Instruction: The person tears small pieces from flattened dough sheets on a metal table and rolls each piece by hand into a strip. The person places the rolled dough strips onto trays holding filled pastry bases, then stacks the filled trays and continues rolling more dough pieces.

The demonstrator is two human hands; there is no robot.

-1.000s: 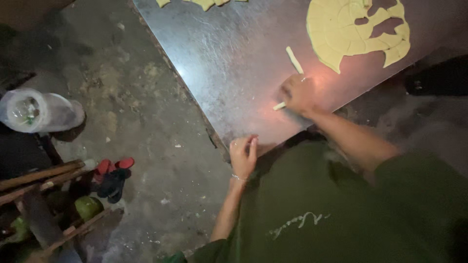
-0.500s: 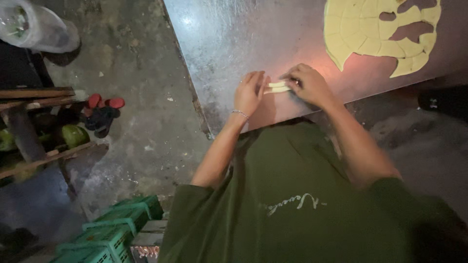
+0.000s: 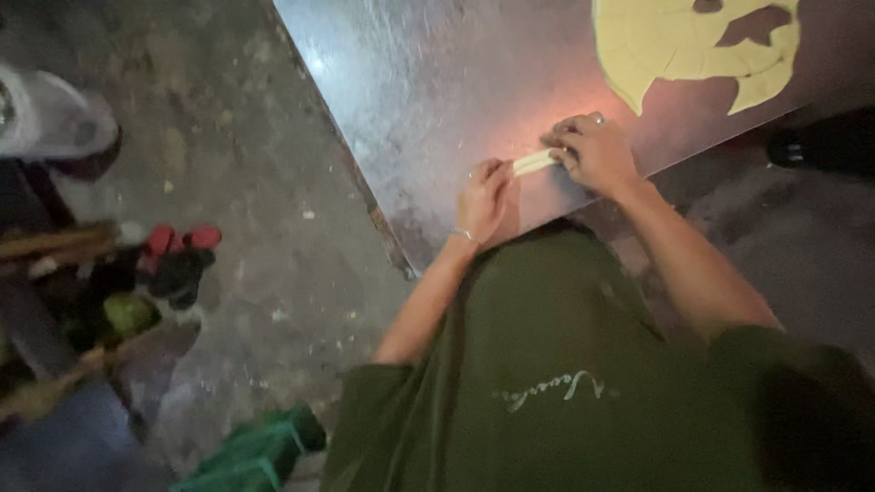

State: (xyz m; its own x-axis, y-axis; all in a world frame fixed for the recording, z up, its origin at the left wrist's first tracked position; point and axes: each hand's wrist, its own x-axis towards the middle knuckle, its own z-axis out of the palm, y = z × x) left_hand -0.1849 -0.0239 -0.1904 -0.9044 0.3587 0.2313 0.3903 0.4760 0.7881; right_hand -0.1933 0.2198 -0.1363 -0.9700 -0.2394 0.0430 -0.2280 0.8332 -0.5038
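A pale strip of dough (image 3: 533,162) lies on the metal table (image 3: 437,100) near its front edge. My left hand (image 3: 483,199) pinches its left end and my right hand (image 3: 594,153) grips its right end, so the strip is stretched between them. A large flat sheet of yellow dough (image 3: 674,46) with pieces cut out of it lies at the table's far right. My green shirt fills the lower middle of the view.
A stained concrete floor (image 3: 228,182) lies left of the table. A white plastic container (image 3: 46,118) stands at the far left. Wooden sticks, red and dark items and a green round thing (image 3: 128,314) lie lower left. Green crates (image 3: 255,451) show at the bottom.
My left hand rose from the table's edge to the dough strip, and both hands now hold it. The view swung so the table sits further right.
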